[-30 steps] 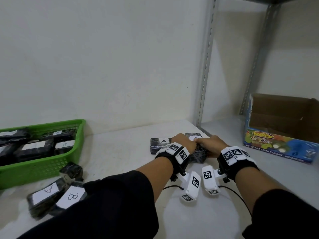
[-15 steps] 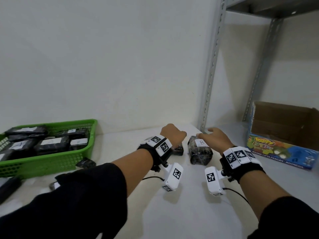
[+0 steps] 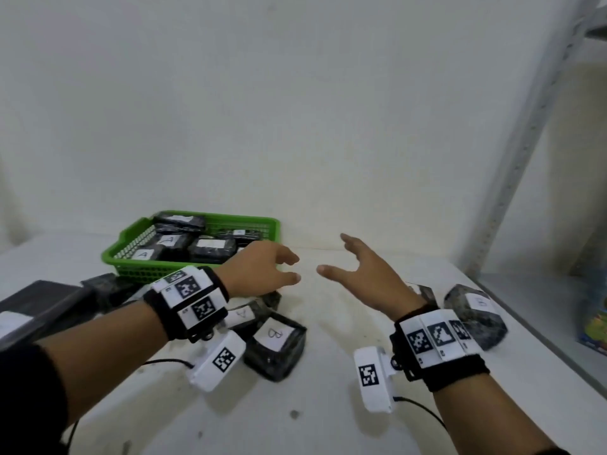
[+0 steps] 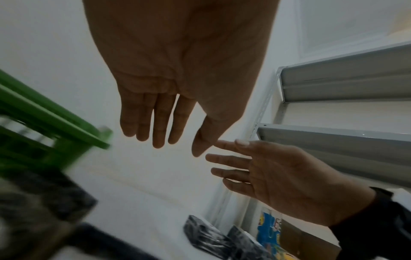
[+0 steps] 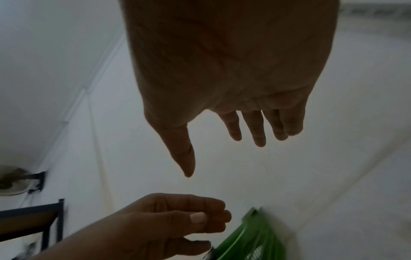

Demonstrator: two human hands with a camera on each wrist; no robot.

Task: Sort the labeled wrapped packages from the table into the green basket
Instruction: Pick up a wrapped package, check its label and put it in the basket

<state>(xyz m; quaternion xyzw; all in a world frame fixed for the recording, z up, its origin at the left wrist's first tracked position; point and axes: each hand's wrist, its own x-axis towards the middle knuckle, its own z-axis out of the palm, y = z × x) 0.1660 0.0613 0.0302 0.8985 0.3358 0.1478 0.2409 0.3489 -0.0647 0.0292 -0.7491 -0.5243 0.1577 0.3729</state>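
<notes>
The green basket (image 3: 138, 257) stands at the back left of the table and holds several black wrapped packages with white labels. My left hand (image 3: 289, 269) hovers just right of the basket's near corner, fingers relaxed and empty. My right hand (image 3: 338, 257) hovers beside it with fingers spread, also empty. On the table below my left wrist lie a package labelled B (image 3: 276, 343) and one labelled A (image 3: 243, 315). Another labelled package (image 3: 476, 313) lies by my right wrist. In the left wrist view my left hand (image 4: 177, 146) shows straight fingers. In the right wrist view my right hand (image 5: 222, 158) is spread.
More dark packages (image 3: 105, 287) and a black flat object (image 3: 33, 303) lie left of my left arm. A grey metal shelf post (image 3: 512, 178) stands at the right, with a colourful carton (image 3: 594, 326) on the shelf beyond the table edge.
Both hands have left the packages by the shelf post and moved left toward the basket, empty. The head view has swung left, so the basket now sits near the middle.
</notes>
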